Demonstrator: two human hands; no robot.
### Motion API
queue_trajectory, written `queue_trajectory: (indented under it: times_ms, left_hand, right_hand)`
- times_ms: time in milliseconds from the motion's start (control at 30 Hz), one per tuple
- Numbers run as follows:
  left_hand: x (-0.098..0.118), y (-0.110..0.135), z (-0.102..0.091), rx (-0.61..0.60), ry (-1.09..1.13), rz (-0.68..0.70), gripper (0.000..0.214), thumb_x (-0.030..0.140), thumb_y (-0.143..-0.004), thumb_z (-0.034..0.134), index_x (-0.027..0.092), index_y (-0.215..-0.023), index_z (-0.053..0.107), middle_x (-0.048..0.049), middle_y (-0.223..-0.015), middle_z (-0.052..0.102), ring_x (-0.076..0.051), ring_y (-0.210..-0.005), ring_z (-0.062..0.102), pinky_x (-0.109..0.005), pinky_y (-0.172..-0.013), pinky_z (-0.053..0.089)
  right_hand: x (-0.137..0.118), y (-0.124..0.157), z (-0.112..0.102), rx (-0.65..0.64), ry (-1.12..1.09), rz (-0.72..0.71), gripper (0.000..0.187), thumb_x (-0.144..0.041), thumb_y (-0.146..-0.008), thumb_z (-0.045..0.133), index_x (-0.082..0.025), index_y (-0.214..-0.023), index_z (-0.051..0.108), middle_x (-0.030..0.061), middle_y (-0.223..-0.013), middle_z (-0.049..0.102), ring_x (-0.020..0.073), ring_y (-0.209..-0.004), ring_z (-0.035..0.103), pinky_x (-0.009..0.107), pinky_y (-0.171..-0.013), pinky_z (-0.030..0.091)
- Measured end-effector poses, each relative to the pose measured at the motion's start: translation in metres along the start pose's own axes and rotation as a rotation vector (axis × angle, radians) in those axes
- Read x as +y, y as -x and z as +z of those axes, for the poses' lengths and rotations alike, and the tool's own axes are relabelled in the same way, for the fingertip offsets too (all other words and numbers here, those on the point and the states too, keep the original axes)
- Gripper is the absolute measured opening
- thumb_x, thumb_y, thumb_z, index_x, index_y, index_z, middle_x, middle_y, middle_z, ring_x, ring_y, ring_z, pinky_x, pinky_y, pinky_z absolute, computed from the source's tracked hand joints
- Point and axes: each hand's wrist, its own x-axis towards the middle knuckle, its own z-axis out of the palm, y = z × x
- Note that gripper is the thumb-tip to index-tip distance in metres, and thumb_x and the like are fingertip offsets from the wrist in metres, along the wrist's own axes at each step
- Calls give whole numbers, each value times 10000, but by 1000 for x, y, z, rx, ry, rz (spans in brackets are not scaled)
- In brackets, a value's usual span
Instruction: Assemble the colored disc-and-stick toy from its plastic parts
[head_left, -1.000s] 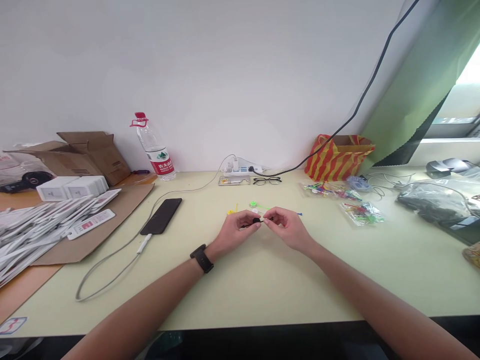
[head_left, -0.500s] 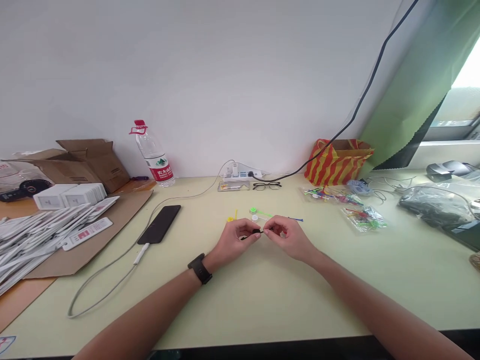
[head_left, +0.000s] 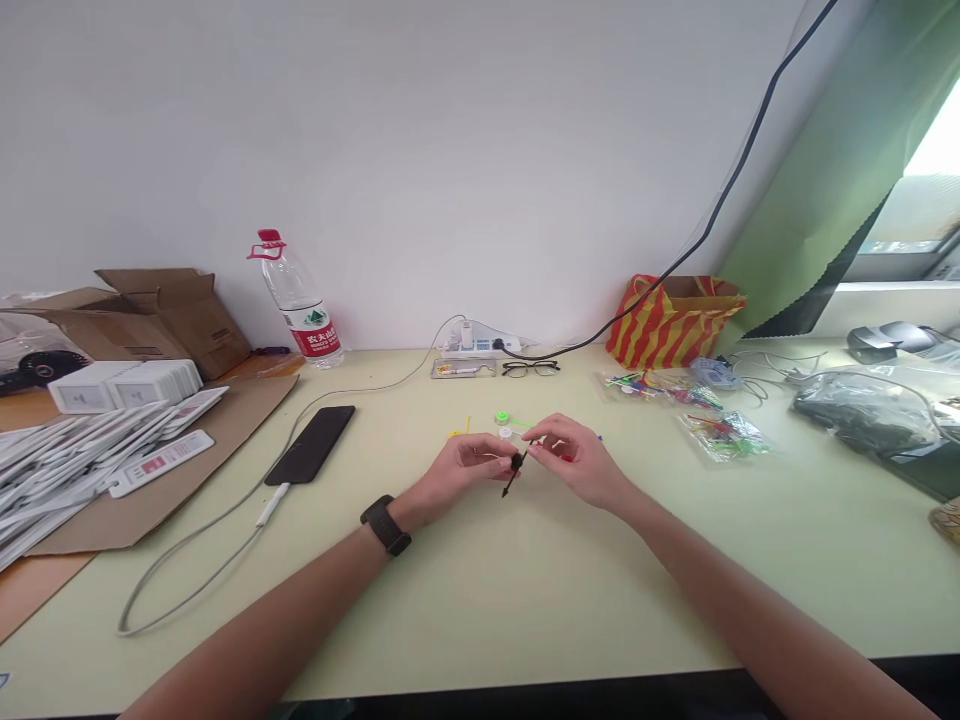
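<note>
Black stick piece pinched between both hands

Black stick piece (head_left: 514,468), a small dark knob on a thin shaft, hangs tilted just above the pale green table (head_left: 525,600), its tip pointing down and toward the person. The left hand (head_left: 457,470) is closed narrowly on the piece from the left, fingertips at the knob. The right hand (head_left: 577,462) pinches the same knob from the right with thumb and forefinger, its other fingers loosely curled. A black wristwatch (head_left: 385,525) sits on the left wrist, nearer than the piece.

Just behind the piece lies a green round part (head_left: 502,418) among a few small coloured bits. Left of the piece a black phone (head_left: 310,444) lies flat, with a white cable (head_left: 187,570) plugged in. Right of the piece lie clear bags of coloured parts (head_left: 724,435). Farther behind the piece are glasses (head_left: 530,368) and a power strip (head_left: 480,346). By the wall stand a water bottle (head_left: 296,300) far left of the piece and a red-and-yellow striped bag (head_left: 671,318) far right of it.
</note>
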Motion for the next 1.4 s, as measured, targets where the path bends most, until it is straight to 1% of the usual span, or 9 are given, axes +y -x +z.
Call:
queue_trajectory:
  times_ms: [133,267,467,533,600,700,867,1067,1400]
  left_hand:
    - [-3,-2,-1,66,9,5,392,393,-849,839,198,-1179,753,-82,-1064,748,-223,-938,747,-448,-973,583]
    - [-3,-3,0,123,-25,5,363,415,-859,827,177,-1125,763,-84,-1035,754,-218,-930,737,-433,-965,581]
    - [1,-2,1,140,-53,21,345,392,-861,830,167,-1117,774,-86,-987,768,-216,-936,725,-396,-943,571]
    - [2,-2,1,160,-56,33,334,393,-866,824,166,-1107,780,-86,-977,771,-220,-938,726,-393,-943,571]
    - [2,-3,1,184,-60,48,325,390,-863,827,163,-1091,785,-87,-969,773,-221,-933,726,-392,-939,575]
    - [3,-3,2,203,-56,62,335,381,-841,846,157,-1083,788,-93,-967,773,-221,-926,720,-399,-933,587]
    - [2,-3,3,182,-68,41,361,400,-834,847,160,-1096,783,-103,-981,771,-233,-932,727,-417,-942,593]
    - [4,-1,6,121,-73,47,329,397,-874,807,176,-1113,755,-81,-972,750,-205,-889,721,-389,-902,596]
    - [-2,-1,3,54,3,28,335,390,-843,843,169,-1076,748,-85,-993,738,-200,-917,694,-394,-925,573]
  right_hand:
    - [-3,1,-3,145,41,-35,270,-470,-945,662,-251,-1084,737,83,-1020,685,192,-764,641,342,-658,561]
    - [-9,4,-5,119,3,-17,249,-439,-994,602,-241,-1104,704,67,-931,728,206,-768,660,350,-684,557]
    - [-14,9,1,6,-28,-23,476,-479,-1011,553,-294,-1447,504,113,-1308,667,183,-794,611,363,-734,567]
    - [-15,10,1,-48,-116,89,531,-542,-1021,494,-287,-1483,443,70,-1004,724,176,-665,558,326,-612,524]
    - [-16,9,-1,-139,-275,238,503,-602,-1033,392,-258,-1381,506,-52,-581,541,149,-461,365,272,-449,371]
    - [-16,5,-7,-168,-492,319,456,-624,-1020,375,-245,-1178,572,-120,-458,272,116,-422,159,244,-417,202]
    - [-13,-1,-8,0,-393,239,374,-583,-929,631,-255,-1099,574,-65,-649,465,122,-543,391,254,-497,343]
    - [-9,3,3,-77,-204,95,359,-510,-875,747,-243,-1040,572,6,-930,603,130,-688,517,285,-623,476]
    - [-9,4,8,-69,-110,97,329,-540,-911,693,-236,-920,567,-6,-824,593,133,-641,515,282,-584,463]
